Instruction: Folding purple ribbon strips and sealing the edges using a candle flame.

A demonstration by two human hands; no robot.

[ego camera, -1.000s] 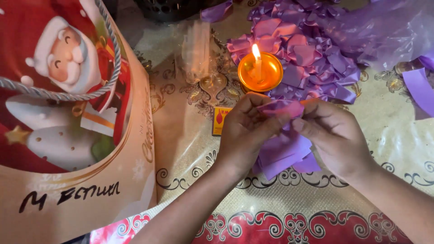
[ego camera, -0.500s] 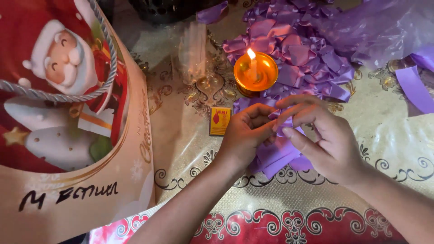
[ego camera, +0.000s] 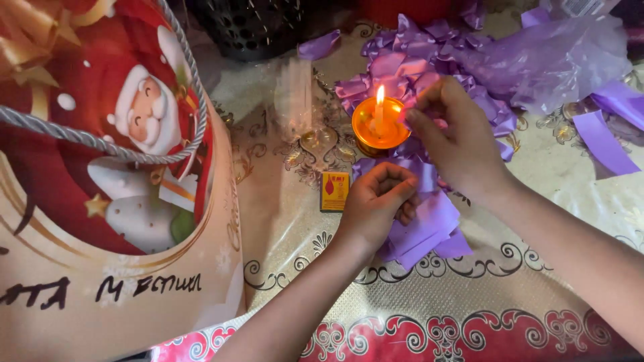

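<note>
One lit candle point(ego camera: 380, 124) sits just beside the right hand point(ego camera: 456, 137), fingers pinched narrow near the flame. Left hand point(ego camera: 376, 204), curled, presses purple ribbon strips point(ego camera: 429, 228); one matchbox point(ego camera: 335, 191) lies beside it.

The lit candle point(ego camera: 380, 124) is the main hazard: the right hand point(ego camera: 456, 144) sits just beside its flame, fingertips at the cup's rim. Behind and right of it, a heap of purple bows point(ego camera: 429, 60) and a plastic bag point(ego camera: 550, 60) block any path from the far side. The left hand point(ego camera: 376, 204) rests on cut ribbon point(ego camera: 429, 228), with a matchbox point(ego camera: 335, 191) just to its left. A big gift bag point(ego camera: 114, 201) walls off the whole left side (its rope handle arches up too). Open cloth point(ego camera: 469, 302) lies along the near edge.
</note>
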